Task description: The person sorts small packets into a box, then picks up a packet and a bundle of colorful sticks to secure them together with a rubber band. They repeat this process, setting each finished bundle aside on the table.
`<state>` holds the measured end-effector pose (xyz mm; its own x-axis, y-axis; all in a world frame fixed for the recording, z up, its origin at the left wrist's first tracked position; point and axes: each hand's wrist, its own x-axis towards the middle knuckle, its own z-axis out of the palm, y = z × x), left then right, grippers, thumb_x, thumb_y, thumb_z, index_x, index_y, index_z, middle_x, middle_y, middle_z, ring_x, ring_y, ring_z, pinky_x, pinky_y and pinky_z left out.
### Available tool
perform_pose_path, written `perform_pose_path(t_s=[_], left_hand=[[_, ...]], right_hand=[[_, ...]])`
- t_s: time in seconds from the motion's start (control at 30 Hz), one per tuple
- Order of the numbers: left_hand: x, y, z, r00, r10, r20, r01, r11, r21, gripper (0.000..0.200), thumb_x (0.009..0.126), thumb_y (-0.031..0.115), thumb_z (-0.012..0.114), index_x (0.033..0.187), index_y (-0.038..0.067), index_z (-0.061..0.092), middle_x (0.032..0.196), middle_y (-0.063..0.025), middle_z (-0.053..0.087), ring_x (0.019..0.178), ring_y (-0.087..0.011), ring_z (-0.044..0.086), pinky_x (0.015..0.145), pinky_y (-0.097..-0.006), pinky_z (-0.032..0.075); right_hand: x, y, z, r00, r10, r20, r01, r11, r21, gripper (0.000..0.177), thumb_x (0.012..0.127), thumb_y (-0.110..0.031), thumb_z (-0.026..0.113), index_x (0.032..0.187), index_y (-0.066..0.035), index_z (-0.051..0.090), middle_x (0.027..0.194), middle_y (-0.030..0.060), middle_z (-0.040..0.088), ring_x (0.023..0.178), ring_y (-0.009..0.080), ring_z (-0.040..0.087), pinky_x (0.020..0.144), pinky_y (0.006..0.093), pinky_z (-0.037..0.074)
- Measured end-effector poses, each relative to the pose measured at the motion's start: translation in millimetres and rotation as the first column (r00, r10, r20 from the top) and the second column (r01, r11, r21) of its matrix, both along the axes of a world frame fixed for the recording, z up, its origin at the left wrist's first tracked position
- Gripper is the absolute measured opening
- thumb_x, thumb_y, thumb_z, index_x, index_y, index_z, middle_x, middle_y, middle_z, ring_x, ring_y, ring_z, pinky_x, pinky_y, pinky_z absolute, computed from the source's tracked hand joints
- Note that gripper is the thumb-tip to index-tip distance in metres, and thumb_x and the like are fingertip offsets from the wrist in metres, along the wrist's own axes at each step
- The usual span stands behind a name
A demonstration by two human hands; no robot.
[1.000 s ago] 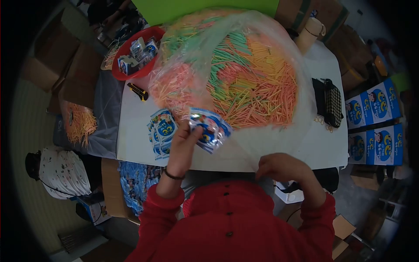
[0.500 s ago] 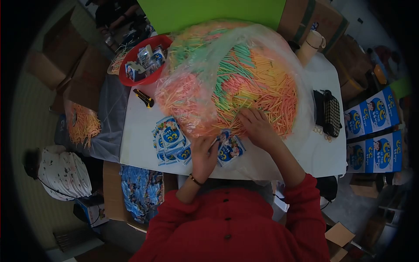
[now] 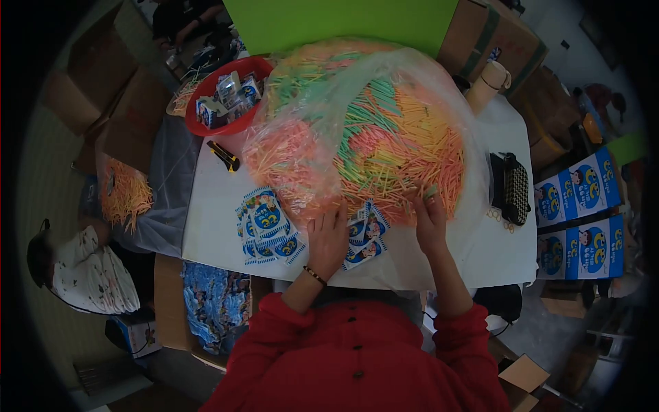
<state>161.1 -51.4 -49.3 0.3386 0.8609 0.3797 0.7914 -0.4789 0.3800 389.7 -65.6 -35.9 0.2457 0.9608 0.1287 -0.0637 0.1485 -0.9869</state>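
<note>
A large clear plastic bag point(image 3: 318, 103) lies open on the table, heaped with thin pink, orange, yellow and green sticks point(image 3: 405, 147). My right hand point(image 3: 431, 223) is at the heap's near right edge, thumb and fingers pinched together around thin coloured sticks. At the bag's front edge my left hand point(image 3: 328, 240) lies palm down, fingers stretched out. Just right of it are a few small blue-and-white printed packets point(image 3: 364, 247). More of these packets form a loose pile point(image 3: 266, 223) to its left.
A red basin point(image 3: 199, 123) with small packs stands at the back left, near a yellow-black box cutter point(image 3: 224, 156). A beige bottle point(image 3: 489, 86) and a checked pouch point(image 3: 516, 189) are at right. Below, a carton holds blue wrappers point(image 3: 216, 299). A person point(image 3: 96, 271) sits at left.
My right hand has drawn back from the heap towards the right, its fingers now pinched. My left hand has flattened beside the packets. The view has shifted slightly.
</note>
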Motion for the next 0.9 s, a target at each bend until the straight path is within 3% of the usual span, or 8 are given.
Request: perform_pose_path(t_s=[0.37,0.43,0.57,0.67,0.73,0.77,0.83,0.9], left_hand=[[-7.4,11.3,19.5,0.868,-0.128,0.48,0.178,0.982,-0.061,0.03,0.086,0.001,0.057,0.115,0.003,0.062,0.1,-0.0092,0.062,0.092,-0.0242,0.059,0.081,-0.0348,0.046],[-5.7,5.0,22.6,0.266,0.389,0.882,0.534,0.702,-0.471,0.023,0.094,0.007,0.053,0.115,0.0,0.061,0.1,-0.0048,0.067,0.088,-0.0128,0.062,0.08,-0.0263,0.049],[-8.5,7.1,18.9,0.232,0.377,0.897,0.615,0.657,-0.435,0.023,0.098,0.013,0.051,0.114,0.0,0.061,0.105,-0.0032,0.068,0.091,-0.0092,0.063,0.082,-0.024,0.049],[-3.9,5.8,22.5,0.146,0.474,0.868,0.655,0.612,-0.444,0.021,0.097,0.012,0.054,0.113,0.0,0.062,0.101,-0.0032,0.068,0.087,-0.0081,0.063,0.078,-0.0227,0.05],[-2.7,6.5,31.9,0.037,0.693,0.72,0.747,0.459,-0.48,0.021,0.096,0.013,0.055,0.112,0.0,0.062,0.099,-0.0034,0.068,0.085,-0.009,0.064,0.077,-0.0236,0.051],[-2.0,5.7,28.2,0.034,0.693,0.72,0.748,0.46,-0.478,0.021,0.096,0.013,0.055,0.112,0.0,0.062,0.099,-0.0034,0.068,0.085,-0.009,0.064,0.077,-0.0236,0.051],[-0.3,2.7,15.6,0.164,0.635,0.755,0.752,0.415,-0.512,0.023,0.095,0.014,0.057,0.113,0.0,0.062,0.097,-0.0041,0.069,0.082,-0.0099,0.065,0.076,-0.0244,0.053],[1.6,-3.7,5.9,0.241,0.563,0.79,0.727,0.434,-0.532,0.025,0.095,0.014,0.057,0.114,-0.001,0.062,0.096,-0.0045,0.069,0.082,-0.0104,0.065,0.076,-0.0246,0.053]], right_hand=[[-3.0,-24.3,-37.4,0.913,0.063,0.402,-0.073,0.997,0.009,0.021,0.096,-0.004,0.048,0.116,-0.005,0.051,0.107,0.0041,0.053,0.099,0.0125,0.052,0.088,0.0265,0.043],[-2.3,-22.8,-32.3,1.0,-0.02,0.016,0.021,0.993,-0.118,0.021,0.095,-0.004,0.049,0.115,-0.004,0.052,0.104,0.005,0.054,0.096,0.0126,0.053,0.084,0.0256,0.044],[-10.5,-30.7,-29.6,0.932,-0.02,0.363,0.027,1.0,-0.013,0.017,0.095,-0.006,0.05,0.112,-0.005,0.054,0.1,0.0028,0.055,0.094,0.011,0.053,0.082,0.0234,0.044],[-1.7,-35.9,-27.2,0.713,0.146,0.686,-0.119,0.989,-0.087,0.019,0.094,-0.005,0.051,0.113,-0.004,0.054,0.107,0.0065,0.059,0.099,0.0164,0.057,0.087,0.0287,0.044],[4.9,-31.9,-28.5,0.984,0.132,0.117,-0.105,0.972,-0.211,0.017,0.097,-0.009,0.05,0.113,-0.006,0.054,0.109,0.0068,0.061,0.102,0.017,0.057,0.088,0.0295,0.045],[8.4,-30.6,-28.7,0.984,0.133,0.119,-0.106,0.972,-0.211,0.017,0.097,-0.009,0.05,0.113,-0.006,0.054,0.109,0.0068,0.061,0.102,0.017,0.057,0.088,0.0295,0.045],[8.6,-27.7,-15.0,0.88,-0.046,-0.472,-0.017,0.991,-0.129,0.014,0.099,-0.014,0.05,0.11,-0.007,0.054,0.106,0.0083,0.062,0.099,0.0187,0.059,0.089,0.0316,0.046],[3.1,-26.8,8.4,0.834,-0.09,-0.545,0.028,0.992,-0.121,0.014,0.099,-0.017,0.049,0.108,-0.008,0.054,0.105,0.0086,0.062,0.097,0.0187,0.059,0.089,0.032,0.046]])
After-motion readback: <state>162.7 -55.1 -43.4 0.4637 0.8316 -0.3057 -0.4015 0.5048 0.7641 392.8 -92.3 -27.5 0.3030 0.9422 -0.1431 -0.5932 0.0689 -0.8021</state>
